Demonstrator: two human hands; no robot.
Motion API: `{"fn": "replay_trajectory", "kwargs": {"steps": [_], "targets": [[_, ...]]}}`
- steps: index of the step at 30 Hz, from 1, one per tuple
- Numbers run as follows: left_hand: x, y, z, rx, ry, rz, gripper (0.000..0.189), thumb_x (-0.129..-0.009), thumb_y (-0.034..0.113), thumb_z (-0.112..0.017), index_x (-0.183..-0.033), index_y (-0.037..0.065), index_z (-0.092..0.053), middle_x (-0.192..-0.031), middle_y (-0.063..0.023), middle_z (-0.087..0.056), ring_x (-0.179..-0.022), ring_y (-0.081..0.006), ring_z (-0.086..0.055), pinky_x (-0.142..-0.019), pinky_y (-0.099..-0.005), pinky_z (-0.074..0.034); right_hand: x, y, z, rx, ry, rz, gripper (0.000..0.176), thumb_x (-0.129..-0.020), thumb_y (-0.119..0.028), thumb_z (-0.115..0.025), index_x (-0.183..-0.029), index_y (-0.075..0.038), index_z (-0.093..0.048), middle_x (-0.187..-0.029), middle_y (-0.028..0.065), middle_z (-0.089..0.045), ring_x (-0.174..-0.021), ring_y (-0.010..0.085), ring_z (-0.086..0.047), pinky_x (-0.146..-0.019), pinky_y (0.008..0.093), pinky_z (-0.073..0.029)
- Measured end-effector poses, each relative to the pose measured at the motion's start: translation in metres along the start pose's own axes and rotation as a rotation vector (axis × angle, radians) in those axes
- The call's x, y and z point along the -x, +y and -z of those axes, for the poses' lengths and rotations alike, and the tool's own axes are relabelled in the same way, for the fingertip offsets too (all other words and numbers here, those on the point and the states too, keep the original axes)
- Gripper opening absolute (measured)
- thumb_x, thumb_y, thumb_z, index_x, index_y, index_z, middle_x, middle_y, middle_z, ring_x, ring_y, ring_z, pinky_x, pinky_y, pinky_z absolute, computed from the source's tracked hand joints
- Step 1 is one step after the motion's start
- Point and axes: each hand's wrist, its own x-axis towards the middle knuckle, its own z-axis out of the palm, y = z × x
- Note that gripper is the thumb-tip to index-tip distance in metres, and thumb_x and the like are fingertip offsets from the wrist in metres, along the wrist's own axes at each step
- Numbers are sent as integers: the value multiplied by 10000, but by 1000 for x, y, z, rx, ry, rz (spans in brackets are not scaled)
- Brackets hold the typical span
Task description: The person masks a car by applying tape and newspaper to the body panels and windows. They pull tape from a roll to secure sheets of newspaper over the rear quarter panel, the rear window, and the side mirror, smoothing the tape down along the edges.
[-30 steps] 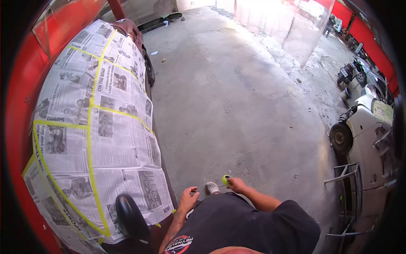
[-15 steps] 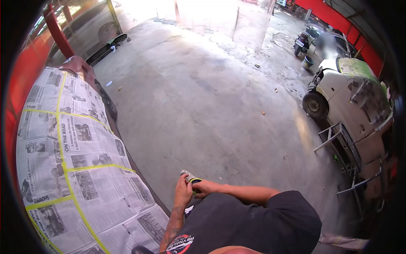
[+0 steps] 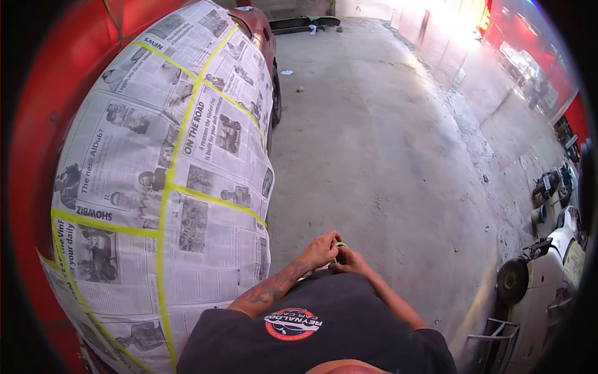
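In front of my black shirt, both hands meet at a small roll of yellow masking tape. My left hand, on the tattooed arm, has its fingers pinched at the roll's upper edge. Curled around the roll's lower right side is my right hand. Fingers cover much of the tape, and whether a loose end is lifted cannot be seen. To the left, newspaper sheets cover a vehicle body, joined by yellow tape strips.
A red car part with a wheel shows beyond the newspaper. A dark bumper lies on the concrete floor at the back. On the right stand a metal frame stand, a pale vehicle body and a bucket.
My view has swung left, bringing the newspaper-covered vehicle nearer the middle. Both hands remain together at the tape roll, which is now more hidden by the fingers.
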Motion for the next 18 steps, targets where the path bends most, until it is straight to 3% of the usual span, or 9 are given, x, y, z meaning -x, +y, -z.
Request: {"fn": "replay_trajectory", "kwargs": {"steps": [3,6,9,13,16,18], "targets": [[-4,3,22,72,163,26,259,-882,54,-562,-1141,37,-556,-829,-108,-606,-717,-261,-621,-683,-382,-514,-31,-23,13,237,-114,-33,506,-788,-245,-797,-1195,-52,-566,-919,148,-689,-870,277,-698,-768,380,-533],[-10,-4,39,162,375,-6,242,-889,64,-584,-1129,33,-579,-780,-67,-600,-662,-148,-595,-624,-329,-495,-63,-32,13,306,-186,59,525,-774,-248,-809,-1185,-58,-544,-904,149,-683,-849,311,-692,-751,400,-533],[-11,-23,50,170,442,-32,235,-883,59,-594,-1116,28,-589,-771,-68,-590,-615,-136,-564,-584,-321,-480,-95,-18,4,355,-275,49,526,-770,-260,-814,-1166,-64,-528,-889,145,-679,-834,316,-691,-733,409,-533],[-4,-28,66,159,304,167,254,-876,52,-611,-1126,14,-590,-793,-78,-601,-640,-158,-603,-626,-314,-510,-119,-16,2,356,-382,149,486,-782,-298,-806,-1073,-43,-512,-810,131,-648,-750,317,-681,-672,402,-515],[-22,-33,63,149,506,67,254,-872,55,-620,-1121,18,-592,-870,-93,-607,-677,-179,-617,-636,-320,-512,-140,-18,12,323,-393,132,461,-796,-292,-800,-1074,-45,-528,-822,131,-654,-741,319,-680,-675,395,-517],[-39,-32,66,108,526,-6,260,-873,53,-617,-1130,23,-590,-916,-103,-604,-710,-196,-626,-644,-323,-515,-158,-5,21,329,-353,121,425,-804,-277,-790,-1054,-29,-552,-856,144,-670,-773,314,-689,-702,393,-529]]}}
